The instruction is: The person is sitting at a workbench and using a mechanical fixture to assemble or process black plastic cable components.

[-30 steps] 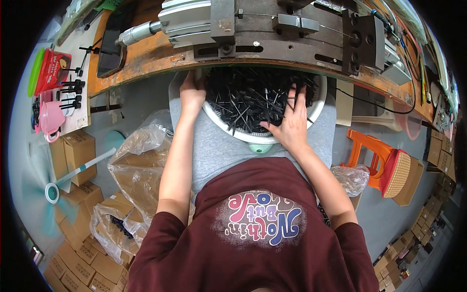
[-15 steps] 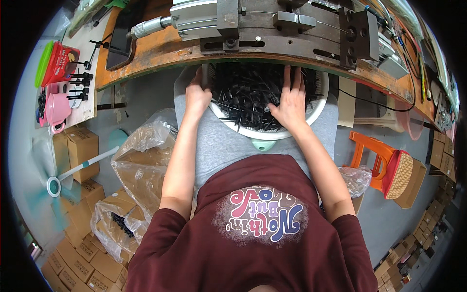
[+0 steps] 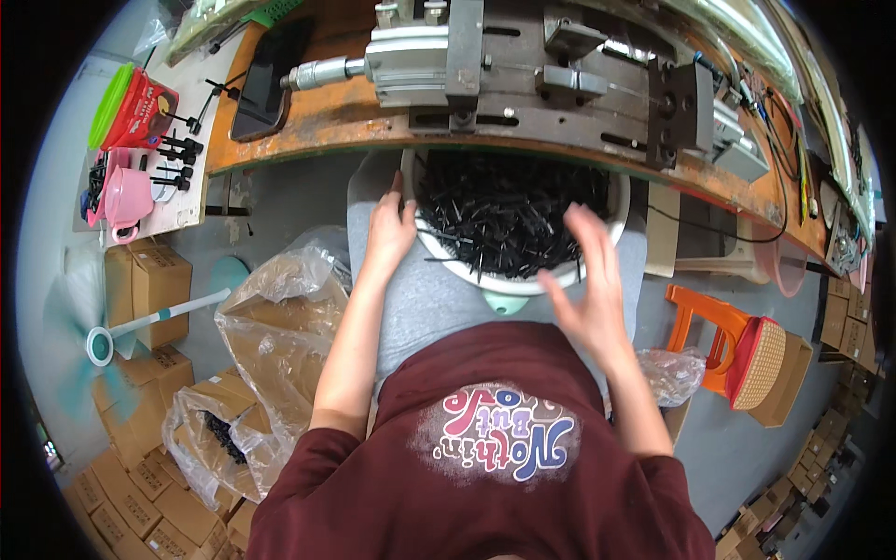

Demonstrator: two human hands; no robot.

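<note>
A round white basket rests on my lap, tucked under the bench edge. Many small black plastic pieces with thin stems fill it. My left hand holds the basket by its left side, thumb near the rim and fingers partly hidden on the outside. Over the front right rim is my right hand, slightly blurred, its fingers apart and nothing in them. A pale green tab sticks out below the front of the basket.
A metal fixture with a micrometer head stands on the wooden bench, beside a phone. To the left are a pink cup, a fan, cardboard boxes and a plastic bag. An orange stool stands right.
My right hand has lifted off the black pieces and drawn back toward me over the front rim. The left hand stays at the basket's side. The whole view has shifted slightly.
</note>
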